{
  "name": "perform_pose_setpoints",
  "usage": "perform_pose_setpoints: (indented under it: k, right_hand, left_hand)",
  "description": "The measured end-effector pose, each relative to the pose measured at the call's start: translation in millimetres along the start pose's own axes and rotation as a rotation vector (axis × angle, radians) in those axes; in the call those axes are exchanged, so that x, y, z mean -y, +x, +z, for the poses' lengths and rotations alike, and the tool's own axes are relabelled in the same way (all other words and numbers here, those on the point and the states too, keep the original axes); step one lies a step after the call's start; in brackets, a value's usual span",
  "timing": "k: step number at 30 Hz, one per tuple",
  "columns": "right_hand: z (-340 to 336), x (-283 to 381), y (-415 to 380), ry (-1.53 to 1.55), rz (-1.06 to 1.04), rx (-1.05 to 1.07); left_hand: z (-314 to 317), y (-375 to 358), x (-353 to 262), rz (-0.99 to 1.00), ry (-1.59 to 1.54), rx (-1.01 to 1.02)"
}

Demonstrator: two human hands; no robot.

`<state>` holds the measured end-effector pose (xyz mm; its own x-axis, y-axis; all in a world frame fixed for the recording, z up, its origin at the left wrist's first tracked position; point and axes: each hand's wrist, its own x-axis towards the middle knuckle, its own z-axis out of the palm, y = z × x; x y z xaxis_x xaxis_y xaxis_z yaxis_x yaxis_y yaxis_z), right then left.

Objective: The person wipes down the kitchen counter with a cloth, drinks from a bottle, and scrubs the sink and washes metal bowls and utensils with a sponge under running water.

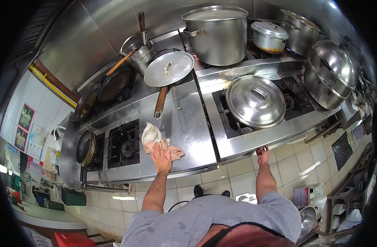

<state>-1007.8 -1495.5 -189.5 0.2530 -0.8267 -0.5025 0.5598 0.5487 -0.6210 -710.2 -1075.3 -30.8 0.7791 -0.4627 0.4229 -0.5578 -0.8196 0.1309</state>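
Observation:
My left hand [161, 159] presses down on a crumpled, off-white and pinkish cloth [151, 133], bunched on the steel worktop [188, 127] between the burners. At the front edge of the right-hand stove is my right hand [262, 155], its fingers curled in; whatever they may hold is too small to make out. A large round steel lid [256, 101] lies over the burner beyond that hand. Farther back from the cloth, another flat lid [169, 68] covers a pan whose wooden handle [161, 102] points toward me.
A tall stockpot [215, 37], a pressure cooker [270, 37] and another pot [299, 33] line the back. At far right stands a domed-lid pot [330, 74]. A frying pan [86, 147] sits on the left burners. A steel pot with utensils [140, 57] is at the back left.

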Motion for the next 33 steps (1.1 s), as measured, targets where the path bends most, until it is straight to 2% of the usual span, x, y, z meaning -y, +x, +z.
perform_pose_setpoints:
  k: [21, 26, 30, 33]
  right_hand:
    - [-3.7, -1.5, 2.6, 0.027, 0.025, 0.053]
    - [17.5, 5.7, -28.5, -0.004, -0.024, -0.076]
    - [-7.6, -12.2, -37.5, -0.299, 0.061, -0.043]
    - [-44.6, -42.1, -55.4, -0.483, 0.161, 0.037]
  left_hand:
    - [-2.2, -0.4, 0.6, -0.022, -0.009, 0.035]
    - [1.3, -1.0, 1.3, 0.016, -0.03, -0.012]
    - [8.5, -0.6, 6.6, 0.068, 0.009, -0.03]
    - [2.1, 0.9, 2.9, -0.007, 0.018, 0.069]
